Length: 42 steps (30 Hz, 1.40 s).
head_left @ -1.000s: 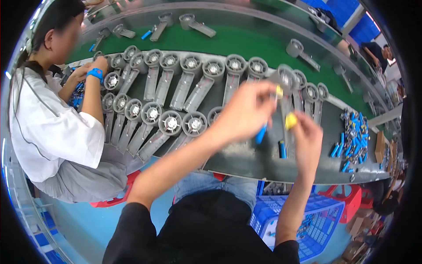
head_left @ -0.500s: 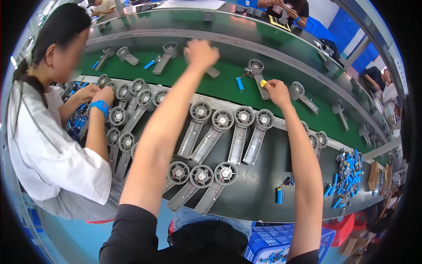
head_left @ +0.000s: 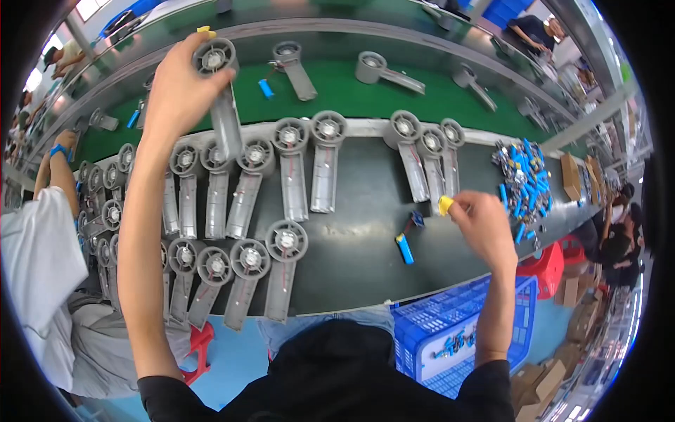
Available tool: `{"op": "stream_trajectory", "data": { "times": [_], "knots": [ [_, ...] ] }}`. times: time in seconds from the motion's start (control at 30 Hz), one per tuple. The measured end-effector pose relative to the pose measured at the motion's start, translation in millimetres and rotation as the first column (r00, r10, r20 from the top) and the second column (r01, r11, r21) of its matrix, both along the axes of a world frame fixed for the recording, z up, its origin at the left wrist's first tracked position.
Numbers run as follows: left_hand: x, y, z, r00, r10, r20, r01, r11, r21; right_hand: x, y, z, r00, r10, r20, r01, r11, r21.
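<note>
At the upper left, my left hand (head_left: 184, 88) is closed around the round head of a grey handheld-fan housing (head_left: 226, 123), whose open handle hangs down above the row on the table. A yellow cover shows at one of its fingertips. My right hand (head_left: 485, 225) hovers over the right part of the table, fingers bent and bunched, with yellow at the foremost fingertip; whether it pinches anything is hidden. Just left of it lies a blue battery (head_left: 404, 250) wired to a small circuit board (head_left: 418, 219). Similar fan housings (head_left: 287, 243) lie in two rows in front of me.
A green conveyor belt (head_left: 330, 81) carries more fan housings beyond the table. A heap of blue batteries (head_left: 524, 183) lies at the right. Below the table edge stands a blue crate (head_left: 422, 330) beside red stools (head_left: 545, 264). A co-worker's arm and white sleeve (head_left: 46, 246) are at the left.
My left hand has taken a fan housing off the belt and lifted it over the table. My right hand has drawn back from the belt toward the battery. The view has turned right.
</note>
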<state>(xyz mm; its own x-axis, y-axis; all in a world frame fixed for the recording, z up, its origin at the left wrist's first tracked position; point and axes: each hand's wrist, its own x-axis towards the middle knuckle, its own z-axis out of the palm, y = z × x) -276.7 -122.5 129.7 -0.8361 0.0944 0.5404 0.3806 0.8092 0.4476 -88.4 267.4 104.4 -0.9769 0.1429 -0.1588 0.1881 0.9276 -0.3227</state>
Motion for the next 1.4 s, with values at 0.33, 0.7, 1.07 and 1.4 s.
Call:
{"op": "stream_trajectory", "data": {
  "times": [0.33, 0.7, 1.07, 1.4],
  "knots": [
    [224.3, 137.5, -54.4, 0.867, -0.360, 0.344, 0.345, 0.932, 0.106, 60.8, -27.5, -87.8, 0.897, 0.017, -0.442, -0.038, 0.999, -0.038],
    [240.1, 168.5, -54.0, 0.812, -0.584, 0.024, 0.568, 0.798, 0.200, 102.7, -31.2, -20.4, 0.697, 0.218, -0.683, -0.368, 0.926, -0.081],
    [270.4, 116.9, -63.1, 0.798, -0.570, 0.197, 0.080, 0.425, 0.902, 130.7, -76.4, -63.5, 0.928, -0.175, -0.330, -0.105, 0.726, -0.680],
    [266.8, 123.9, -90.5, 0.875, -0.431, 0.219, 0.313, 0.851, 0.422, 107.3, -95.3, -99.9, 0.922, -0.317, -0.222, -0.101, 0.358, -0.928]
  ]
}}
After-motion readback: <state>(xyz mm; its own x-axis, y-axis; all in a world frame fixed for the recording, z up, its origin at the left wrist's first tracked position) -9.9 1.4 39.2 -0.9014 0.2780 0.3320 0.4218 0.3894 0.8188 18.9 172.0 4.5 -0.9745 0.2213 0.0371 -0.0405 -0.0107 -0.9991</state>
